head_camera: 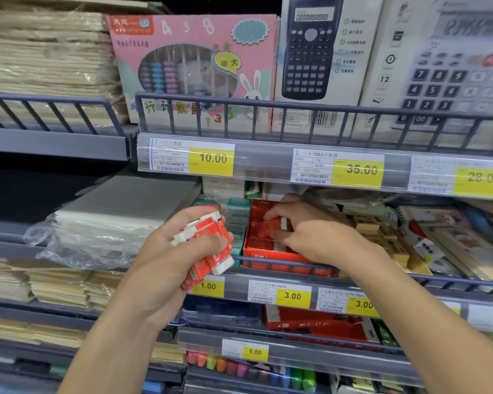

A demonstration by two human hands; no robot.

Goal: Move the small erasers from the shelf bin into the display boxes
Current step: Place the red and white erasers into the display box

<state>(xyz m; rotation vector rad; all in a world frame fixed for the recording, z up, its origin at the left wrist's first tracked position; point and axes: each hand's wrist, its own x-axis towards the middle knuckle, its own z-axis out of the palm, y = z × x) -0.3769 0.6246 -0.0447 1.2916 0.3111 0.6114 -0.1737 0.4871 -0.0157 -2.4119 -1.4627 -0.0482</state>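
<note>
Left hand held out before shelf, fingers curled round clutch of small erasers, red sleeves, white ends; thumb lay across front of bundle, fingertips hooked over top. Right hand reached into red display box on middle shelf, thumb and forefinger pinching single eraser, held just above rows already lying in box. Teal box stood touching red box's left side. Yellow price tags ran along shelf rail below.
</note>
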